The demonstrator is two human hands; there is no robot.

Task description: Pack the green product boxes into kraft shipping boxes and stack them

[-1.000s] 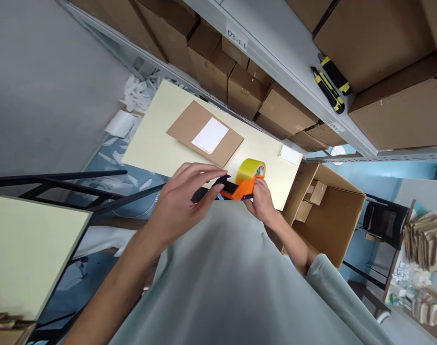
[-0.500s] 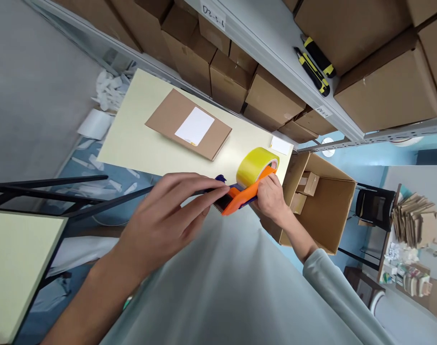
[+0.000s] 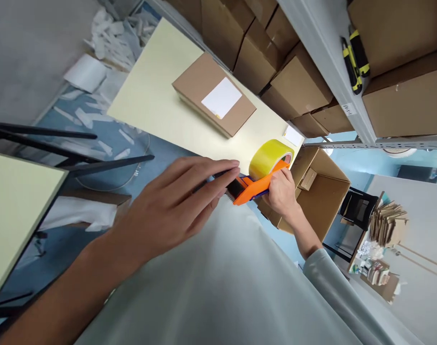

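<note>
An orange tape dispenser [image 3: 256, 188] carries a wide roll of yellow tape [image 3: 266, 160] and has a toothed cutting edge at its front. My right hand [image 3: 283, 191] is closed around its handle. My left hand [image 3: 178, 203] is at the front end, fingers together and fairly straight, the tips pressed on the dispenser beside the cutter. Its thumb is mostly hidden, and I cannot make out a loose tape end. Beyond my hands, a closed flat brown cardboard box [image 3: 214, 93] with a white label [image 3: 221, 98] lies on the pale yellow table [image 3: 146, 105].
An open carton [image 3: 320, 201] with a small box inside stands at the table's right end. Shelves [image 3: 319, 52] behind hold several cartons and two utility knives [image 3: 354, 62]. White scraps [image 3: 112, 38] litter the floor at left, near another pale table [image 3: 20, 206].
The view has turned and shifted, so the box appears farther right and higher. Both hands and the tape dispenser sit slightly right and up in the picture; the grip looks much the same.
</note>
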